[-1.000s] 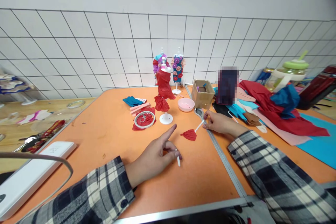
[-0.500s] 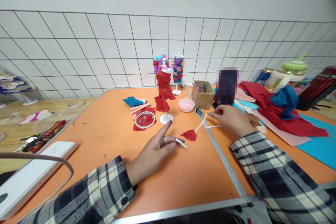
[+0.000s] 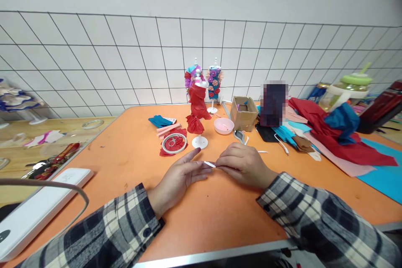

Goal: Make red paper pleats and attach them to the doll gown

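A short white strip (image 3: 210, 164) lies at the fingertips of my left hand (image 3: 179, 180), held between the thumb and the fingers below. My right hand (image 3: 243, 163) is closed in a pinch at the strip's right end; its fingertips are partly hidden. Just behind the hands stands a small white dress form (image 3: 200, 142) wrapped in a red crinkled dress (image 3: 199, 102). Another white strip (image 3: 263, 151) rests on the table to the right of my right hand. The red gathered piece is hidden from view.
A hoop (image 3: 174, 143) on red cloth lies left of the form. Behind my right hand are a pink bowl (image 3: 223, 126), a cardboard box (image 3: 243, 114) and a phone (image 3: 274, 104). Coloured sheets (image 3: 339, 142) cover the right side; a white power bank (image 3: 47, 209) lies left.
My right hand has moved left and down from the far white strip to my left fingertips. My left thumb has drawn in toward the short strip. The red gathered piece has gone out of sight.
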### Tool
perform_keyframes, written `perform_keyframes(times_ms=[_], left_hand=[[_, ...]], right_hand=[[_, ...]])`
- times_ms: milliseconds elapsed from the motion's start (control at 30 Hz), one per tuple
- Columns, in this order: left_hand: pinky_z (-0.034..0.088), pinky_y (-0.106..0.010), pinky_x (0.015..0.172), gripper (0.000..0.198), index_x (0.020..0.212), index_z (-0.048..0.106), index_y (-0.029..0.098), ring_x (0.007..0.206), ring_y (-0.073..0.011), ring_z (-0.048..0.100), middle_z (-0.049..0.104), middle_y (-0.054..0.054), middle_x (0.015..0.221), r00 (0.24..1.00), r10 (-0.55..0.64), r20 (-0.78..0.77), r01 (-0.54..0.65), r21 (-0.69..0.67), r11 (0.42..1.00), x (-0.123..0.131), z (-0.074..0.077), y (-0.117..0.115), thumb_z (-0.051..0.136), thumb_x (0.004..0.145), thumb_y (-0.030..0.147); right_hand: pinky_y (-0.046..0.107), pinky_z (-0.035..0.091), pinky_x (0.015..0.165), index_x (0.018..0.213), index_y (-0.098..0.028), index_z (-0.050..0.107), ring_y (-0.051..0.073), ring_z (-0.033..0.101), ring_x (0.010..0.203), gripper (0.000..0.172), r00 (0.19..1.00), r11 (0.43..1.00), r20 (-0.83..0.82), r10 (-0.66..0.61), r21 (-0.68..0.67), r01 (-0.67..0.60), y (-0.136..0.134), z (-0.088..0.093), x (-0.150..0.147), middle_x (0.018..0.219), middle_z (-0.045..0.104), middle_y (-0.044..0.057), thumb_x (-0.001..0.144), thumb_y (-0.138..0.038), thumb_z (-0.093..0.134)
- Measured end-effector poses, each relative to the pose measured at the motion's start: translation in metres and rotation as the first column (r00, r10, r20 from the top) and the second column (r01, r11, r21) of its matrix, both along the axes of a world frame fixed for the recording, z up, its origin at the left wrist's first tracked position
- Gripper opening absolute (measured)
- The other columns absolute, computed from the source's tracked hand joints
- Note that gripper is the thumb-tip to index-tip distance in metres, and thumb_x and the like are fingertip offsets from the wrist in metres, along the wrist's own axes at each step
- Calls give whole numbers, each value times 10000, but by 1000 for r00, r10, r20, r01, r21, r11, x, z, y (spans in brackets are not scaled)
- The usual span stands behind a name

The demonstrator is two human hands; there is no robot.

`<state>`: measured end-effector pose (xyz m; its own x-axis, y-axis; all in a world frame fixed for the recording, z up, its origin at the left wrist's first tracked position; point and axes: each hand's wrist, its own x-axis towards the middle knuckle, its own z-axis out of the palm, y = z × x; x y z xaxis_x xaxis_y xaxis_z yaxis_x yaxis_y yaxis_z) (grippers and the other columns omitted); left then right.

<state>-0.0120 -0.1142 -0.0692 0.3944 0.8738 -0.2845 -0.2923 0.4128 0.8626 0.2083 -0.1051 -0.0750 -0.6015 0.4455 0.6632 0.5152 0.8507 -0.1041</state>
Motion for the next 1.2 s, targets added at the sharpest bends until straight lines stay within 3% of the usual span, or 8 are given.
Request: perform_keyframes(times_ms=[100,200,300,400,567,900,1033,1200], left_hand=[[537,-310,780,610,1410,340,164,914,-225,720,734,-149,1026,998,-46,-40,47,5,999,1,0,0,596,857,191],[513,-248,562,504,1319,417,193,748,-198,722,734,-126,1000,981,-62,-182,72,48,996,0,-2,4,599,867,324],[365,-181,402,288,985,585,157,521,-122,619,710,-56,774,932,35,-361,54,233,971,-3,-4,11,611,836,402],[376,-184,444,241,768,637,139,477,-87,532,622,0,611,864,163,-476,86,459,884,-6,-6,19,623,806,377],[437,-218,533,271,856,723,141,530,-112,545,621,2,611,806,221,-550,142,541,829,-7,-9,24,581,812,367],[458,-228,602,264,906,763,180,632,-154,616,716,-22,699,713,233,-662,276,570,774,-7,-8,19,575,830,350],[457,-227,597,217,828,770,190,615,-156,620,704,-17,643,719,263,-643,250,592,766,-7,-3,15,612,810,338],[481,-241,607,193,762,756,179,610,-163,629,707,-29,637,805,222,-551,161,562,811,-7,0,13,646,775,337]], right_hand=[[281,431,673,817,-200,653,151,560,709,53,996,991,-83,-35,-134,24,-2,2,-3,741,666,21,829,-180,606],[250,413,574,750,-190,614,128,523,600,64,925,908,-307,-223,-412,82,2,-1,-10,657,602,-2,801,-214,586],[234,363,507,754,-187,617,117,483,541,106,776,782,-399,-488,-595,187,15,-7,-22,631,577,-14,797,-272,572],[237,340,531,710,-193,608,123,499,573,63,758,741,-321,-567,-600,301,24,-10,-41,633,585,-21,743,-247,604],[248,351,607,718,-206,625,143,552,687,17,830,779,-229,-509,-534,330,16,-12,-60,682,614,-20,729,-197,615],[257,399,636,816,-214,719,135,571,687,89,905,838,-238,-352,-511,191,6,-13,-46,716,671,-1,804,-187,635],[247,418,611,826,-203,721,125,579,648,103,917,850,-278,-288,-515,111,5,-12,-45,723,680,5,831,-193,619],[253,467,683,916,-210,735,135,642,740,160,943,876,-280,-180,-481,25,5,-12,-40,847,732,24,882,-191,579]])
